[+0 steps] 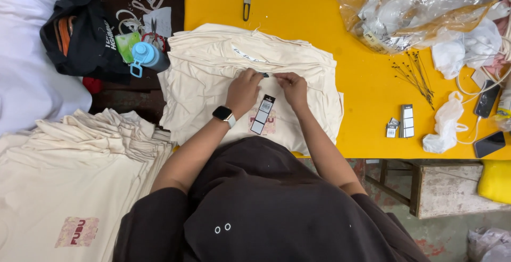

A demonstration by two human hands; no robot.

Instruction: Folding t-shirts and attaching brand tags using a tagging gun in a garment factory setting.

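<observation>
Here both hands meet at the centre of a cream garment stack lying on the yellow tabletop. Left hand, smartwatch on its wrist, and right hand are each pinched shut on the fabric near a small dark fastener between them; a black-and-white hang tag trails from that spot toward the body, so the pinch likely keeps the cloth taut at the tag's attachment. Fingertips are curled under; the exact grip on the fastener cannot be resolved. Thread snips lie well apart at the far edge. Loose tags and thin dark pins sit to the right, within reach. A second cream pile lies lower left, its support hidden. Clear plastic bag contents unreadable; a blue bottle lies just beside the stack.
</observation>
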